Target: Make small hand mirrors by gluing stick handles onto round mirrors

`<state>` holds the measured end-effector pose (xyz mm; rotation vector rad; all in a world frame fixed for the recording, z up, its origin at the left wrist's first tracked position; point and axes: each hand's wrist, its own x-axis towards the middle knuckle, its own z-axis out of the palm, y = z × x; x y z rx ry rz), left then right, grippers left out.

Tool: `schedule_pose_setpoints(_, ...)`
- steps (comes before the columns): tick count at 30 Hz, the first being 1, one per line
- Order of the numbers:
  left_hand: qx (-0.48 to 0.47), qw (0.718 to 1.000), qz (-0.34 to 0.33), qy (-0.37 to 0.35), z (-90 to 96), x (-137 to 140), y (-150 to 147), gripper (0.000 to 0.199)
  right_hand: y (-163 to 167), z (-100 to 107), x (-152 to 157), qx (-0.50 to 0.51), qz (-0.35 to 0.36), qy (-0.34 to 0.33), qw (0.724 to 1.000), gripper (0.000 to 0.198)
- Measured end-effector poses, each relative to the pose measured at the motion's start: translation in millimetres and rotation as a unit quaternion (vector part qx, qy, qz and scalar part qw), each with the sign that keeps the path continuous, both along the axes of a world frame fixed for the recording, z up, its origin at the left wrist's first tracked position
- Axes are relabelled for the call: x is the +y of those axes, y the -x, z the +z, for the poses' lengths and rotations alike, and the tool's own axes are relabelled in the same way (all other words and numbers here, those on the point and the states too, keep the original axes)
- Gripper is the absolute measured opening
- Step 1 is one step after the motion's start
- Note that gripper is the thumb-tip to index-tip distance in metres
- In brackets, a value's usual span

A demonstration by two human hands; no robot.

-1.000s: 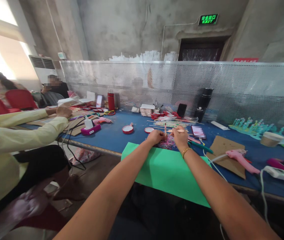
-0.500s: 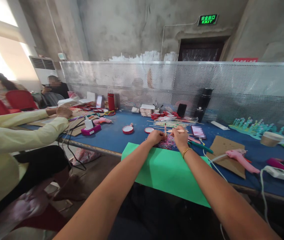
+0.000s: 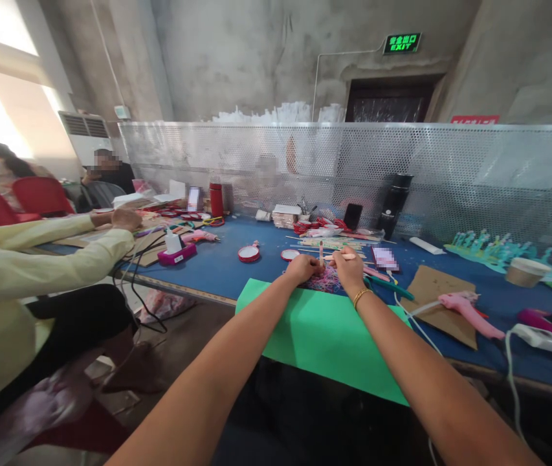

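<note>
My left hand pinches a thin, short pinkish stick with a darker top, which stands upright. Closed around a pale pen-like tool is my right hand, with a gold bracelet at the wrist. The tool lies nearly level and its end points at the stick; whether they touch I cannot tell. Beneath both hands lies a tangle of pink and purple shredded strands. A green sheet hangs over the table's front edge under my forearms.
On the blue table are red-rimmed round lids, a phone, cardboard with a pink glue gun, a paper cup and a purple power strip. A co-worker's yellow sleeves reach in at left. A perforated screen stands behind.
My right hand has shifted slightly left with the pen-like tool, which shows less length beyond the fingers. My left hand and the upright stick stay almost in place.
</note>
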<state>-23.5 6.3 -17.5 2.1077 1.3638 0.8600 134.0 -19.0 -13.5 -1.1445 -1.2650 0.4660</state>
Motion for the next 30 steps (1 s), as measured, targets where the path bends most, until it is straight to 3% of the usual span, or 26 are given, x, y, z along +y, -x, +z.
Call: schedule_pose_setpoints(30, 0.002, 1.0, 0.002, -0.005, 3.1, -4.1, -0.2, 0.038, -1.0, 3.3, -3.2, -0.009, -0.017, 0.002, 1.0, 0.018)
